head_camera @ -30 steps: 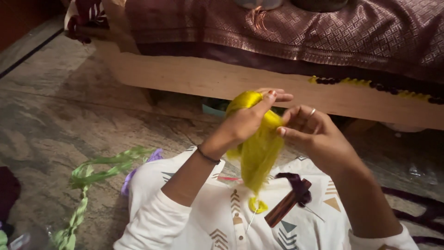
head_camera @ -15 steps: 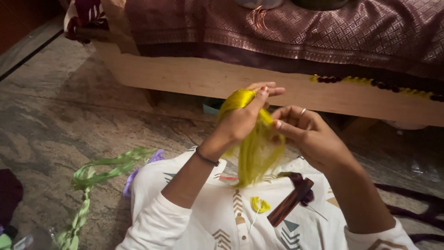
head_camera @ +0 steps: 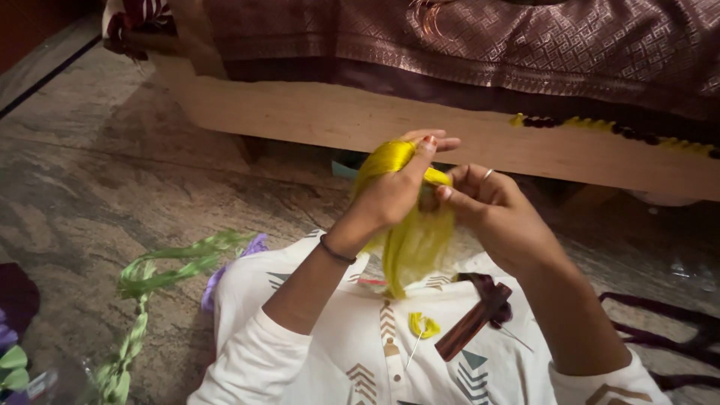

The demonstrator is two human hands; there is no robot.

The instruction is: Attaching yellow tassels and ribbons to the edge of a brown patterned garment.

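My left hand (head_camera: pixel 394 191) is wrapped around a bundle of bright yellow-green silk thread (head_camera: pixel 411 244), whose loop pokes out above my fingers. My right hand (head_camera: pixel 491 214) pinches the same bundle from the right, a ring on one finger. The loose strands hang down over my lap. On my white patterned garment (head_camera: pixel 375 352) lie a small yellow thread scrap (head_camera: pixel 422 325), a needle (head_camera: pixel 412 349) and a brown card wound with dark maroon thread (head_camera: pixel 476 319).
A wooden bed frame (head_camera: pixel 315 120) with a maroon patterned cloth (head_camera: pixel 525 45) runs across the back. A yellow and dark tassel strip (head_camera: pixel 600 126) lies along its edge. Green ribbon strands (head_camera: pixel 150 277) and purple thread (head_camera: pixel 251 247) lie on the stone floor at left.
The hanging yellow strands have been drawn up shorter, leaving the small scrap on my lap. Both hands stay together on the bundle; my right hand has closed in on it.
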